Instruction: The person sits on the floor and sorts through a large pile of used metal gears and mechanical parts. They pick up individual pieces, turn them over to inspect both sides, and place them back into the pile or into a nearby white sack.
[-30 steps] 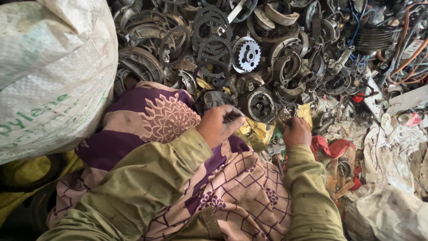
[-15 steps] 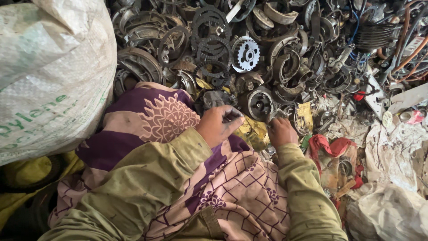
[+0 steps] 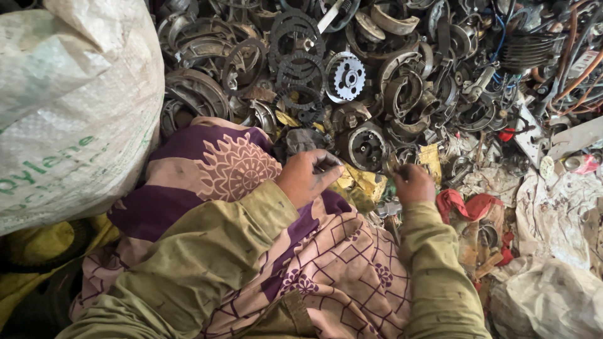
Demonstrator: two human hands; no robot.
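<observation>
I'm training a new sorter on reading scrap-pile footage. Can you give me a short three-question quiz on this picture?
1. True or false: the left hand rests on the purple patterned cloth at the edge of the metal parts.
2. Which stands out brightest in the pile? A) silver toothed sprocket B) a glass bottle C) a wooden spoon
3. What large thing fills the picture's left side?

Key: 1 true. 2 A. 3 A white woven sack.

Small dark bits inside both curled hands [image 3: 309,177] unidentifiable; white woven sack [image 3: 69,107] cropped at frame's left edge.
</observation>
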